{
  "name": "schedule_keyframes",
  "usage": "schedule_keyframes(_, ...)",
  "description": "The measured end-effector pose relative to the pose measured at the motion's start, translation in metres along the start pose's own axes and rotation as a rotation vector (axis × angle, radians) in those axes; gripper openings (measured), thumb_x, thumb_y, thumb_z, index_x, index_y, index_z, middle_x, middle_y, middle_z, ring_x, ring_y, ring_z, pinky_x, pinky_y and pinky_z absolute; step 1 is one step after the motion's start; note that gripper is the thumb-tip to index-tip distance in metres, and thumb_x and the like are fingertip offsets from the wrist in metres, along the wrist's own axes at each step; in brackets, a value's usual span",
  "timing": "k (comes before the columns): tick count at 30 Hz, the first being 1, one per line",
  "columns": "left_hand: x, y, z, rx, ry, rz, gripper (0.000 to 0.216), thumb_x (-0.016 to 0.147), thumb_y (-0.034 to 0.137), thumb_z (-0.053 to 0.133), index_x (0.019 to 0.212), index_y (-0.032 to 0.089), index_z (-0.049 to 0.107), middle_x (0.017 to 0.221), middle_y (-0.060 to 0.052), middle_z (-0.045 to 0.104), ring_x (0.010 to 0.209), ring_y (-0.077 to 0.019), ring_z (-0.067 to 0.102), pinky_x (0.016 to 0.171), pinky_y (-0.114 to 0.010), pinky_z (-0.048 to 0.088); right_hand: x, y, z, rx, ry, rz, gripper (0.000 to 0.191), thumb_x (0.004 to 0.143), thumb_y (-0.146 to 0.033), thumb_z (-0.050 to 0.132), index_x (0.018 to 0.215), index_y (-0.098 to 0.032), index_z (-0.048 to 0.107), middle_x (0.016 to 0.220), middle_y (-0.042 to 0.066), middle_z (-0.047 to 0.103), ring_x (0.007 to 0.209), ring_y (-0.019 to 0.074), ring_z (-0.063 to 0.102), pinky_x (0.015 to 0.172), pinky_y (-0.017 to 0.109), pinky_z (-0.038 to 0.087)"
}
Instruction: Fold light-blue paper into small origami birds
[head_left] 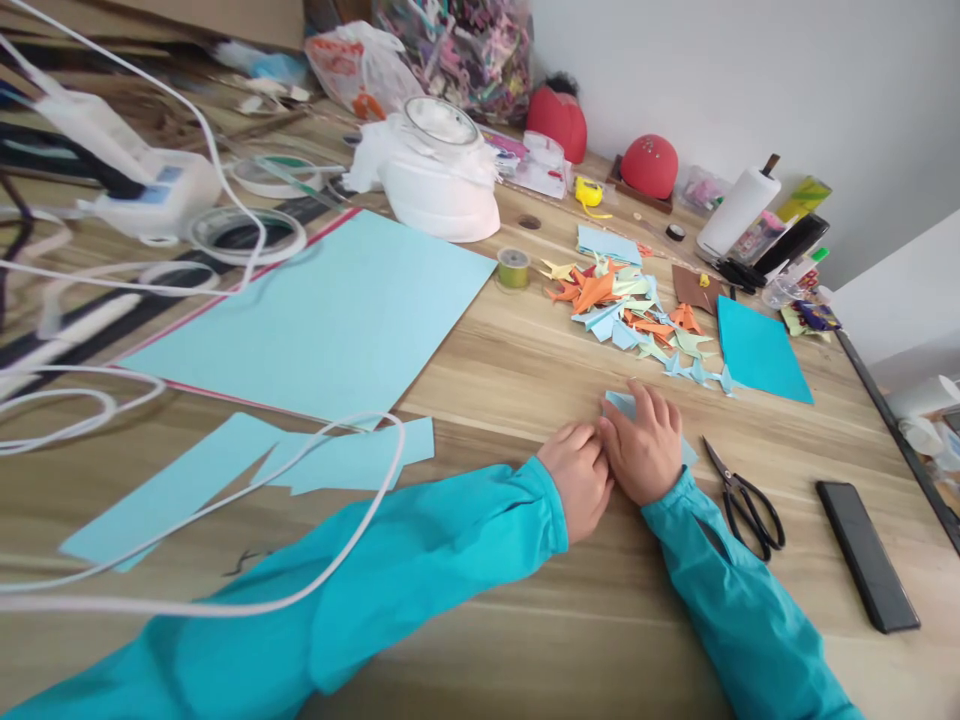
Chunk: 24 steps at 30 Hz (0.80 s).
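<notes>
A small piece of light blue paper [621, 403] lies on the wooden table, mostly covered by my hands. My right hand [645, 445] is closed over it, fingers bent and pressing down, with paper showing past the fingertips and beside the wrist. Against its thumb, my left hand [577, 480] has its fingers curled together at the paper's left edge; what lies beneath them is hidden. To the right are black-handled scissors [746, 500], blades pointing away. Beyond my hands is a pile of folded paper cranes [600, 290] in orange, blue, yellow and pale green.
Light blue strips [180, 490] and a large light blue sheet [337, 310] lie left. A white cable [390, 480] loops over my left sleeve. A phone [866, 555] rests at right, below a teal paper square [761, 350]. A thread spool [513, 268] stands near the cranes.
</notes>
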<state>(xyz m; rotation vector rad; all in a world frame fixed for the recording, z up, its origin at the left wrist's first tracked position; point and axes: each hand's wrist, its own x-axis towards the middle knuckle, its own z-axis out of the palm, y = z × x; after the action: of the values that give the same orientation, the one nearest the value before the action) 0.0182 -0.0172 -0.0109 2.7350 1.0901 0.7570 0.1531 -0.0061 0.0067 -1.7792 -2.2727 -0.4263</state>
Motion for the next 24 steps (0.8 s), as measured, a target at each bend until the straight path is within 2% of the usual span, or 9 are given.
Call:
schedule_keyframes(5, -0.002, 0.004, 0.005, 0.009, 0.027, -0.025, 0.037, 0.077, 0.029, 0.049, 0.098, 0.003, 0.066, 0.097, -0.018, 0.063, 0.098, -0.0294, 0.048, 0.091, -0.043, 0.040, 0.004, -0.001, 0.003, -0.018, -0.063, 0.016, 0.033, 0.091, -0.037, 0.038, 0.114, -0.027, 0.059, 0.134, 0.010, 0.046, 0.122, 0.0307, 0.037, 0.096, 0.052, 0.029)
schedule_keyframes(12, -0.005, 0.007, 0.015, 0.006, 0.060, -0.101, 0.034, 0.076, 0.024, 0.051, 0.098, 0.003, 0.065, 0.098, -0.018, 0.062, 0.100, -0.0287, 0.048, 0.091, -0.044, 0.040, 0.007, -0.002, 0.006, 0.003, -0.065, 0.031, 0.034, 0.092, -0.036, 0.037, 0.117, -0.026, 0.057, 0.135, 0.010, 0.045, 0.123, 0.0312, 0.036, 0.097, 0.054, 0.028)
schedule_keyframes(17, -0.005, 0.003, 0.012, 0.027, 0.037, -0.054, 0.030, 0.080, 0.023, 0.048, 0.097, 0.005, 0.065, 0.096, -0.017, 0.063, 0.098, -0.0281, 0.049, 0.087, -0.044, 0.042, 0.001, -0.001, 0.005, 0.009, -0.071, 0.014, 0.033, 0.090, -0.037, 0.039, 0.117, -0.029, 0.057, 0.136, 0.008, 0.044, 0.125, 0.0303, 0.035, 0.099, 0.054, 0.027)
schedule_keyframes(20, -0.004, 0.001, 0.011, 0.066, 0.036, -0.024, 0.030, 0.081, 0.024, 0.047, 0.097, 0.005, 0.065, 0.094, -0.017, 0.064, 0.096, -0.0282, 0.050, 0.084, -0.043, 0.042, -0.003, 0.004, 0.001, 0.004, -0.042, 0.000, 0.031, 0.090, -0.038, 0.041, 0.114, -0.031, 0.059, 0.137, 0.007, 0.043, 0.125, 0.0294, 0.035, 0.100, 0.054, 0.025)
schedule_keyframes(24, -0.006, 0.001, 0.012, 0.112, 0.095, 0.032, 0.030, 0.079, 0.023, 0.049, 0.095, 0.004, 0.066, 0.105, -0.017, 0.062, 0.099, -0.0286, 0.049, 0.087, -0.042, 0.041, -0.005, 0.010, -0.010, 0.024, 0.073, 0.025, 0.031, 0.089, -0.036, 0.043, 0.115, -0.029, 0.060, 0.136, 0.010, 0.042, 0.125, 0.0293, 0.036, 0.100, 0.052, 0.025)
